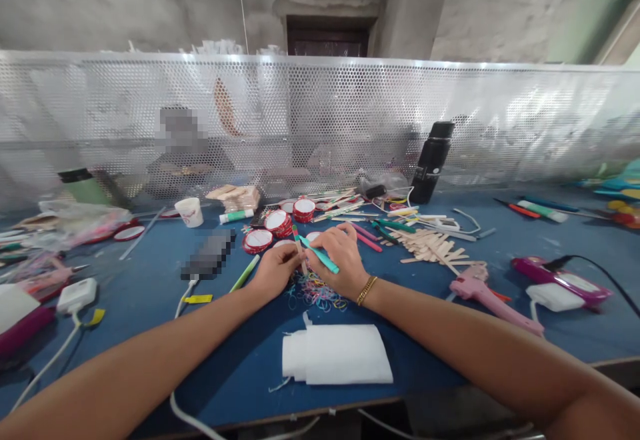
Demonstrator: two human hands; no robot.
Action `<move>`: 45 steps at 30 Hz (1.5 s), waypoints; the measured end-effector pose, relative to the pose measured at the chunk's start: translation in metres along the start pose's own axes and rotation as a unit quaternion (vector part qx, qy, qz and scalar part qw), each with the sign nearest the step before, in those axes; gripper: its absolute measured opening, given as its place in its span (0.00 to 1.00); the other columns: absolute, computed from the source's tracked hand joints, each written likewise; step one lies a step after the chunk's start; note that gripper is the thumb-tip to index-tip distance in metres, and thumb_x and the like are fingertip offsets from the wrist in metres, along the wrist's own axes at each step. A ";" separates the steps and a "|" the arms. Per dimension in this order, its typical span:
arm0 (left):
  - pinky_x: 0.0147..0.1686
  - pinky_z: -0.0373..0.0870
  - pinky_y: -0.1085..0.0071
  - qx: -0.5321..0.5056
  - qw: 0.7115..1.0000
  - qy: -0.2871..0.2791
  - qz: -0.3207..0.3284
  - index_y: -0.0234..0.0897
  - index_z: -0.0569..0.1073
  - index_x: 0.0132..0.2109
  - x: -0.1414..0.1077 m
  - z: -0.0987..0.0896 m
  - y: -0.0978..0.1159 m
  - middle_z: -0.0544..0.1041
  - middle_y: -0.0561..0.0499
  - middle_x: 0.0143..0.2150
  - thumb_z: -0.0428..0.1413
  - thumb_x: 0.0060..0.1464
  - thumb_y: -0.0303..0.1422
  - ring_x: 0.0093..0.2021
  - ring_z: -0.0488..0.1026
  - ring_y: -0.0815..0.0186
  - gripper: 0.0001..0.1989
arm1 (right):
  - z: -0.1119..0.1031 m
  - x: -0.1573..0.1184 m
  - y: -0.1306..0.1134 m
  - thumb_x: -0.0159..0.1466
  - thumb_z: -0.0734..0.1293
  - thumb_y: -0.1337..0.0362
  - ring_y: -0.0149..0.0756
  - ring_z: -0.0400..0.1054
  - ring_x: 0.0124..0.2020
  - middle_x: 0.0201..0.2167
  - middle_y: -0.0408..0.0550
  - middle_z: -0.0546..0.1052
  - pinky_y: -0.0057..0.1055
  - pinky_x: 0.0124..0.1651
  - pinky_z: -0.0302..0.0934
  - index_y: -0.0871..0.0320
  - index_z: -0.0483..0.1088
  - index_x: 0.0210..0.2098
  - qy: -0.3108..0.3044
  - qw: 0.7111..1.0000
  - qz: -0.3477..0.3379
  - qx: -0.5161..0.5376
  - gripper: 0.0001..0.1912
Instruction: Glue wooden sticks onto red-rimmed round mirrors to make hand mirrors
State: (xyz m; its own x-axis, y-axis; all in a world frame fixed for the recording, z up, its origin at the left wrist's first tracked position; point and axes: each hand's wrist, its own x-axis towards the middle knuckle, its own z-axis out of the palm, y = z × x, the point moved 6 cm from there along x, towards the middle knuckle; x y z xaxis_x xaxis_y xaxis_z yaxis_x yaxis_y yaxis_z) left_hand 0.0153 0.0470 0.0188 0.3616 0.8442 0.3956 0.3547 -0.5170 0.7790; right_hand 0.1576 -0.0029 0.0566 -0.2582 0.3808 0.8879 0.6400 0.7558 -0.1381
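Observation:
My left hand [273, 271] pinches a wooden craft stick [301, 257], held nearly upright with red and green colouring at its upper end. In my right hand [343, 261] is a teal marker pen [323, 257], its tip close to the stick; whether they touch I cannot tell. Below both hands lies a pile of small coloured rubber bands [323, 295]. A white cloth pouch [347, 353] rests nearer the table's front edge. Just beyond my left hand stand rolls with red patterned sides [257, 240].
Loose craft sticks [427, 247] lie right of my hands, near a pink glue gun [493, 297]. A black bottle [433, 163] stands by the perforated metal screen [350, 107]. Leftward are a paper cup [189, 213], a blurred phone [209, 255] with a white cable, and a green marker [245, 273].

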 end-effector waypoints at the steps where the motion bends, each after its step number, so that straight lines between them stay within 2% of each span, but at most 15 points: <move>1: 0.28 0.57 0.73 -0.001 1.000 0.000 -0.001 0.34 0.72 0.27 0.000 0.000 0.000 0.69 0.55 0.23 0.54 0.58 0.39 0.26 0.62 0.70 0.15 | 0.000 0.000 -0.002 0.65 0.65 0.62 0.35 0.69 0.37 0.31 0.43 0.76 0.41 0.54 0.49 0.55 0.66 0.34 -0.002 1.000 -0.007 0.002 0.05; 5: 0.29 0.58 0.73 -0.003 1.000 0.003 0.006 0.34 0.72 0.27 -0.001 -0.001 0.002 0.68 0.55 0.23 0.55 0.56 0.37 0.26 0.63 0.70 0.14 | 0.000 0.001 -0.008 0.65 0.65 0.62 0.35 0.69 0.37 0.31 0.43 0.76 0.41 0.54 0.48 0.55 0.67 0.34 -0.010 1.000 -0.029 0.003 0.04; 15: 0.28 0.58 0.73 -0.015 1.000 0.000 -0.004 0.34 0.73 0.28 0.001 0.000 -0.002 0.71 0.54 0.24 0.54 0.58 0.40 0.26 0.63 0.70 0.16 | 0.000 0.000 -0.003 0.66 0.64 0.62 0.36 0.69 0.37 0.31 0.43 0.77 0.41 0.53 0.49 0.55 0.66 0.33 -0.005 1.000 -0.003 -0.001 0.05; 19: 0.29 0.58 0.73 -0.007 1.000 -0.003 0.010 0.34 0.72 0.27 0.000 0.000 0.001 0.70 0.54 0.24 0.54 0.58 0.40 0.27 0.64 0.69 0.16 | 0.000 0.000 -0.005 0.66 0.64 0.62 0.36 0.69 0.37 0.31 0.43 0.77 0.41 0.54 0.49 0.55 0.67 0.34 -0.013 1.000 -0.013 -0.001 0.05; 26: 0.28 0.58 0.73 0.004 1.000 0.001 0.004 0.34 0.72 0.27 0.000 -0.001 0.003 0.71 0.54 0.24 0.53 0.59 0.40 0.26 0.63 0.70 0.16 | 0.001 -0.001 0.003 0.66 0.64 0.61 0.36 0.68 0.37 0.30 0.43 0.76 0.41 0.53 0.49 0.55 0.66 0.33 0.002 1.000 0.012 -0.003 0.05; 32: 0.28 0.58 0.73 -0.009 1.000 -0.001 -0.005 0.34 0.73 0.27 0.000 0.000 0.000 0.70 0.55 0.24 0.54 0.57 0.40 0.25 0.63 0.70 0.16 | 0.002 0.000 -0.003 0.65 0.64 0.62 0.35 0.68 0.37 0.31 0.43 0.76 0.41 0.54 0.49 0.55 0.67 0.34 -0.009 1.000 -0.012 -0.001 0.04; 38: 0.28 0.58 0.73 -0.005 1.000 0.000 -0.004 0.34 0.72 0.27 -0.001 0.000 0.001 0.70 0.54 0.24 0.53 0.58 0.40 0.26 0.64 0.70 0.16 | 0.001 0.000 0.001 0.65 0.64 0.61 0.36 0.68 0.37 0.31 0.44 0.77 0.41 0.52 0.49 0.55 0.66 0.33 -0.006 1.000 0.009 -0.010 0.05; 45: 0.28 0.57 0.73 -0.010 1.000 0.001 0.001 0.35 0.72 0.27 0.000 0.000 0.000 0.69 0.55 0.23 0.55 0.57 0.40 0.26 0.63 0.69 0.15 | 0.001 0.001 -0.005 0.65 0.65 0.62 0.36 0.69 0.37 0.31 0.43 0.76 0.41 0.54 0.49 0.54 0.67 0.33 -0.019 1.000 -0.010 -0.001 0.04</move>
State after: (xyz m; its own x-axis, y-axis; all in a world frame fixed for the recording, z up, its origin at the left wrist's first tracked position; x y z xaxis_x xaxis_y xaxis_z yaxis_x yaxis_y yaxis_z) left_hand 0.0152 0.0468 0.0186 0.3600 0.8440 0.3977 0.3361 -0.5149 0.7886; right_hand 0.1536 -0.0054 0.0576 -0.2981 0.3851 0.8734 0.6357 0.7627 -0.1194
